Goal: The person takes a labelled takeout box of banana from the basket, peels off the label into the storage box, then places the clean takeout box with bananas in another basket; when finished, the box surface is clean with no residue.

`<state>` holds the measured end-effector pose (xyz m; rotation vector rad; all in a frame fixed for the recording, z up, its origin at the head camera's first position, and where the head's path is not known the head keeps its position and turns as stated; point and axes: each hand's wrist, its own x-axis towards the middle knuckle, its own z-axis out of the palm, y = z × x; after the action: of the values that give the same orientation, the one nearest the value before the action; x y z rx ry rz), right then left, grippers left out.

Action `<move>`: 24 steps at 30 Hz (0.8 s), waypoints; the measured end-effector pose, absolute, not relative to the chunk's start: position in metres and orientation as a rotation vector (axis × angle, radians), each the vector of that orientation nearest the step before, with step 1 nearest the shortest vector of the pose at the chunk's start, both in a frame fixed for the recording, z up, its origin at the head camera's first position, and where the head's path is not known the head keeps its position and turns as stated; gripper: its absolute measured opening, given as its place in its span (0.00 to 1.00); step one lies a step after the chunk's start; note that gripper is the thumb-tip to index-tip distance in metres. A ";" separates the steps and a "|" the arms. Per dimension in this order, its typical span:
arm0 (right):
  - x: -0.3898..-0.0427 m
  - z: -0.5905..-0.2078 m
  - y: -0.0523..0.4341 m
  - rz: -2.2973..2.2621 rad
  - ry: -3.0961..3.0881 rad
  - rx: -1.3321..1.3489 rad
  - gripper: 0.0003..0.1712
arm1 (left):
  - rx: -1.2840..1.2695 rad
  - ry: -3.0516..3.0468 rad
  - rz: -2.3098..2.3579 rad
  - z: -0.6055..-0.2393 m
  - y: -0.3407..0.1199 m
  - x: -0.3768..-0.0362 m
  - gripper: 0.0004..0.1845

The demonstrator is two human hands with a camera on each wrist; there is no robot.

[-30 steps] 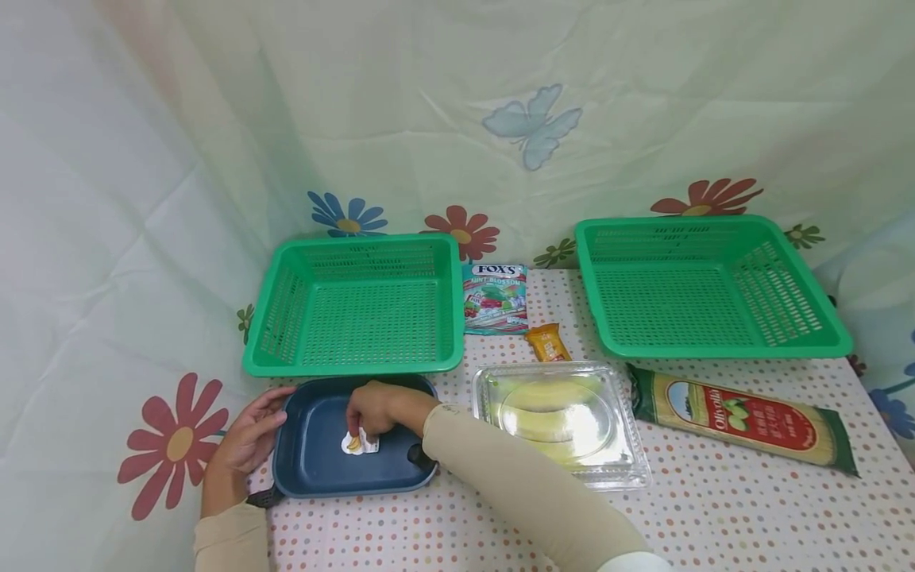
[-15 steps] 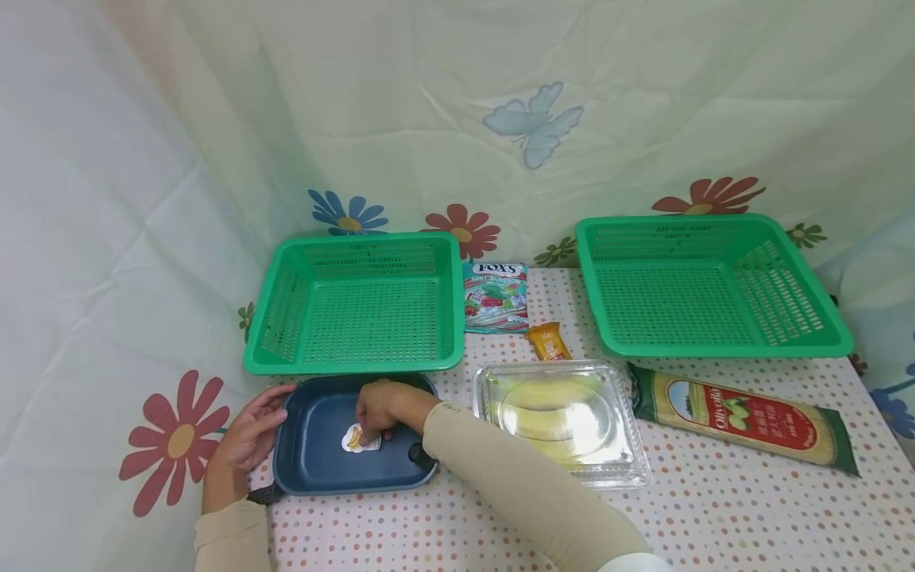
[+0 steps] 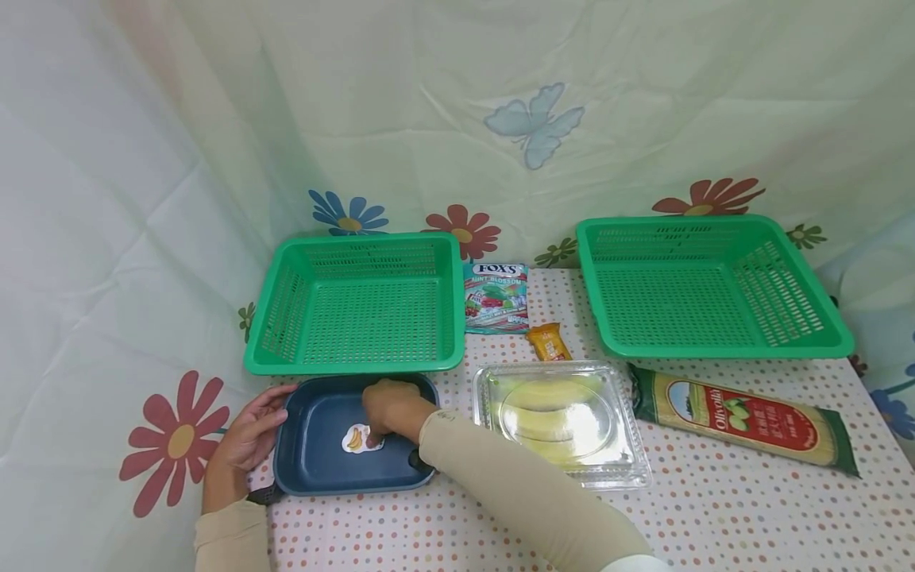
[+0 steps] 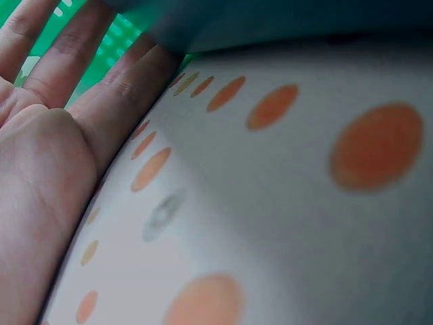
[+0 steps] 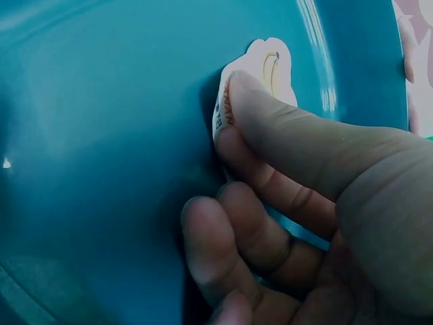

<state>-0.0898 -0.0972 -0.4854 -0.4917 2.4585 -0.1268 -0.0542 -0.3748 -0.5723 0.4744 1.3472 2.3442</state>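
Observation:
Inside a dark blue tray point(image 3: 314, 457) lies a small white label point(image 3: 354, 438) printed with bananas. My right hand point(image 3: 393, 407) reaches down into the tray and pinches the label's edge between thumb and forefinger. In the right wrist view that edge of the label point(image 5: 276, 62) stands up off the tray floor, with part of its lettering under the thumb point(image 5: 250, 101). My left hand point(image 3: 250, 435) rests at the tray's left wall, palm turned toward it. Its fingers point(image 4: 74, 51) are extended along the outer side in the left wrist view.
Two green baskets point(image 3: 353, 367) point(image 3: 729, 351) stand behind. A clear box of bananas point(image 3: 550, 413) is right of the tray, beside a spaghetti pack point(image 3: 743, 417). A Fox's candy bag point(image 3: 496, 298) and a small orange packet point(image 3: 549, 342) lie between the baskets.
My right hand has shifted slightly right over the label, and its fingers now sit at the label's right edge, showing more of the banana print. My left hand keeps its place.

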 end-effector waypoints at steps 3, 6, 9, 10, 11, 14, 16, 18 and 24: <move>-0.089 -0.486 -0.098 -0.110 2.465 -0.501 0.32 | 0.509 1.327 2.341 -0.574 -0.376 -0.055 0.30; -0.089 -0.485 -0.099 -0.097 2.457 -0.508 0.32 | 0.534 1.313 2.340 -0.574 -0.376 -0.056 0.30; -0.088 -0.480 -0.098 -0.061 2.432 -0.520 0.31 | 0.519 1.319 2.341 -0.573 -0.376 -0.055 0.29; -0.088 -0.477 -0.098 -0.045 2.423 -0.525 0.31 | 0.511 1.322 2.341 -0.573 -0.376 -0.055 0.29; -0.088 -0.474 -0.097 -0.028 2.413 -0.533 0.30 | 0.504 1.326 2.340 -0.572 -0.376 -0.055 0.29; -0.086 -0.461 -0.093 -0.003 2.383 -0.573 0.24 | 0.491 1.328 2.343 -0.571 -0.376 -0.055 0.29; -0.085 -0.450 -0.088 -0.020 2.371 -0.618 0.20 | 0.493 1.320 2.352 -0.571 -0.377 -0.055 0.30; -0.083 -0.439 -0.080 -0.046 2.359 -0.691 0.17 | 0.497 1.323 2.359 -0.572 -0.376 -0.055 0.30; -0.079 -0.405 -0.045 -0.186 2.325 -0.933 0.16 | 0.503 1.339 2.371 -0.572 -0.374 -0.056 0.29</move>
<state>-0.0792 -0.0449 -0.4053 -0.9334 2.3249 -0.1856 -0.0561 -0.3740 -0.5723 0.5033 1.3389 2.3709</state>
